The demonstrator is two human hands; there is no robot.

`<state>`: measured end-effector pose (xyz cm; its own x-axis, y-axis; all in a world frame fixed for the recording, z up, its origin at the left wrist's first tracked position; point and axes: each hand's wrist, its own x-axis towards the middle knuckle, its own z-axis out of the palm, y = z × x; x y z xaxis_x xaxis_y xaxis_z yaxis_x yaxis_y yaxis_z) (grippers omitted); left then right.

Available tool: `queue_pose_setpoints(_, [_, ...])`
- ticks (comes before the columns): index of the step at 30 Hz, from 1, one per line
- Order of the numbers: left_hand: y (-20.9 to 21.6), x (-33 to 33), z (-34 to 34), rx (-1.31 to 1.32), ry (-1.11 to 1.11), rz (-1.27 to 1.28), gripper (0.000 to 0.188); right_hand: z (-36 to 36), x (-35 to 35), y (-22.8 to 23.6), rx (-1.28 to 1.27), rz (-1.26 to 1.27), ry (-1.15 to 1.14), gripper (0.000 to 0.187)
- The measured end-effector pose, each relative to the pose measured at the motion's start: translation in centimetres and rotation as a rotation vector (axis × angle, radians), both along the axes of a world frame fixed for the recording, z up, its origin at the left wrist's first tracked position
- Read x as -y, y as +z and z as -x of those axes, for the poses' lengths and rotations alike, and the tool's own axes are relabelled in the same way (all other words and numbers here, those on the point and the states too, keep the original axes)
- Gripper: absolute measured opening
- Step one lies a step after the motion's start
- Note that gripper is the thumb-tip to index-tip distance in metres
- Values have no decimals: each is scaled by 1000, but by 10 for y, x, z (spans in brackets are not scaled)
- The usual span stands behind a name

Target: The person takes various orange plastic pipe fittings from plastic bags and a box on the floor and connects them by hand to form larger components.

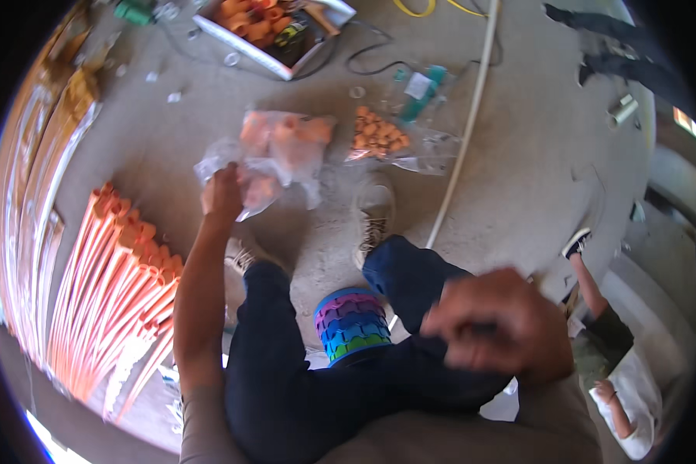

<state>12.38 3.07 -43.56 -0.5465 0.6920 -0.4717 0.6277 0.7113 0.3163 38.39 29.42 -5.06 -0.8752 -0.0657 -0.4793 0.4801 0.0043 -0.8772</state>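
My left hand (223,193) is closed on the edge of a clear plastic bag (257,193) on the floor in front of my left shoe. Orange pieces show through this bag. Beside it, and partly overlapping, lies a larger clear bag of orange pipe fittings (290,139). My right hand (503,321) is raised over my right thigh, close to the camera, its fingers curled and smeared by motion. Whether it holds anything is hidden.
Orange corrugated pipes (124,278) lie bundled at left. A bag of small orange fittings (377,133) sits near a long pale pipe (472,116). Farther off stands a white box (286,68) with fittings and tools. A colourful stool (352,321) is beneath me. People are at right.
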Motion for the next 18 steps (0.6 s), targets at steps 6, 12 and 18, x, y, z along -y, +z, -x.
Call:
queue_pose_setpoints(6, [62,-25,-16,127,145,-306,20,-121,-103,-211,432,-867,-357,27])
queue_pose_setpoints(12, [88,60,-2,441,557,-508,28,-159,-130,-393,545,-838,-1092,32])
queue_pose_setpoints(18, [82,3,-32,1399,1237,-1061,49,-214,-176,-407,356,-731,-1136,23])
